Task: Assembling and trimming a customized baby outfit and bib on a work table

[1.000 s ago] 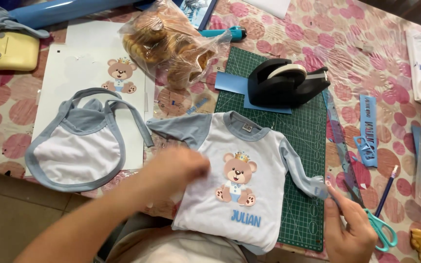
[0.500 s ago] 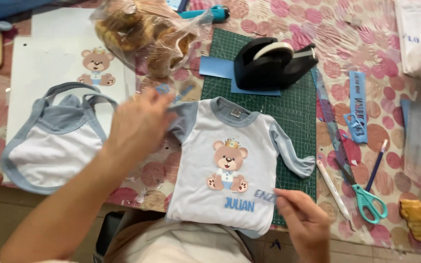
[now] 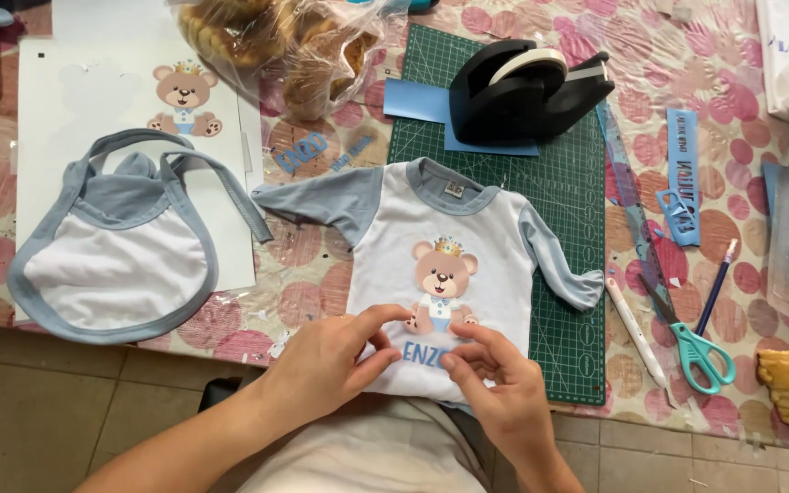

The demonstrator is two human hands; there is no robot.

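Baby shirt (image 3: 449, 246) on cutting mat (image 3: 568, 219), bib (image 3: 120, 265) left, tape dispenser (image 3: 527, 91) behind, scissors (image 3: 696, 347) right

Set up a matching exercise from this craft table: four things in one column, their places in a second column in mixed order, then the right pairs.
Things:
1. tape dispenser
2. bib
3. scissors
4. baby shirt

Places:
A. left of the shirt, partly on a white sheet
B. under both hands' fingertips, on the near edge of the table
C. at the far end of the green cutting mat
D. right of the mat, on the patterned tablecloth

Pairs: 1-C, 2-A, 3-D, 4-B
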